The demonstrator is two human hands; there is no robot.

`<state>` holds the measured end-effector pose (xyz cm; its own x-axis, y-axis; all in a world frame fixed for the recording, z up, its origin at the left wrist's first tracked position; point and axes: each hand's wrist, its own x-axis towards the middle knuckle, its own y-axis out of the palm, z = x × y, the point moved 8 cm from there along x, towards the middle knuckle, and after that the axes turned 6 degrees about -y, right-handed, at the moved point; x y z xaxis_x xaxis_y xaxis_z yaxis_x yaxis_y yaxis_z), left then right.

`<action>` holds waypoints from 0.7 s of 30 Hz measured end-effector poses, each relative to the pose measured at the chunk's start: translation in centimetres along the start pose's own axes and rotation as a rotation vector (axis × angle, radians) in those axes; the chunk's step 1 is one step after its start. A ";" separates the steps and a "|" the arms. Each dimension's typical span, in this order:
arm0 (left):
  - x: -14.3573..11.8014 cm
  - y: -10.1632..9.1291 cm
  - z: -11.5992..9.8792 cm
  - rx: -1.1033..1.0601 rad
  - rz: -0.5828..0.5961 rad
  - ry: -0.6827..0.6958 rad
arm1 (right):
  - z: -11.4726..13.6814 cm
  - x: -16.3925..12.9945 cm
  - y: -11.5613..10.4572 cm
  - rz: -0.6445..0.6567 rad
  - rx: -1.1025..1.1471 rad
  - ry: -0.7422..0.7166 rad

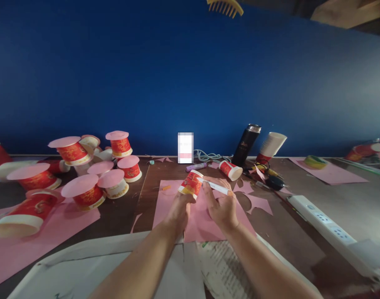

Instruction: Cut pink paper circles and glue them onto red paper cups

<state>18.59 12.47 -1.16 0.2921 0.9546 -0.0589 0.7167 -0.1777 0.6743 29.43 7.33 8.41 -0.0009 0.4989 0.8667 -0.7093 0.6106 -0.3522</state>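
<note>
My left hand (180,208) grips a red paper cup (192,182) with gold patterning, held tilted above a pink paper sheet (202,227). In my right hand (223,208) is a white pen (219,187), its tip end close to the cup's side; whether it touches I cannot tell. Part of the cup's lower side is hidden behind my left fingers. A small orange piece (166,187) lies on the sheet left of the cup. Cut pink scraps (260,203) lie to the right of my right hand.
Several red cups topped with pink discs (84,189) crowd the left. Another cup (229,170) lies behind my hands, near a purple tube (196,167), a lit phone (185,148) and a black flask (245,145). A white power strip (325,220) runs along the right.
</note>
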 end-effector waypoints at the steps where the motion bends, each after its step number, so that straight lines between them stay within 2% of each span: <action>1: 0.0 -0.2 0.1 0.028 -0.012 -0.003 | 0.0 0.0 0.0 0.005 0.000 -0.005; 10: -0.1 0.2 0.1 0.132 0.010 -0.003 | -0.3 0.1 0.2 0.032 -0.010 0.020; 18: -0.1 0.7 -0.2 0.055 0.063 -0.001 | -0.4 0.1 0.3 0.031 -0.018 0.018; 21: 0.1 0.4 -0.2 0.020 0.040 -0.008 | -0.4 0.0 0.3 0.040 -0.031 0.021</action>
<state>18.76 12.50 -0.80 0.3252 0.9449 -0.0381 0.7169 -0.2201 0.6616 29.53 7.79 8.17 -0.0141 0.5357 0.8443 -0.6868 0.6085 -0.3976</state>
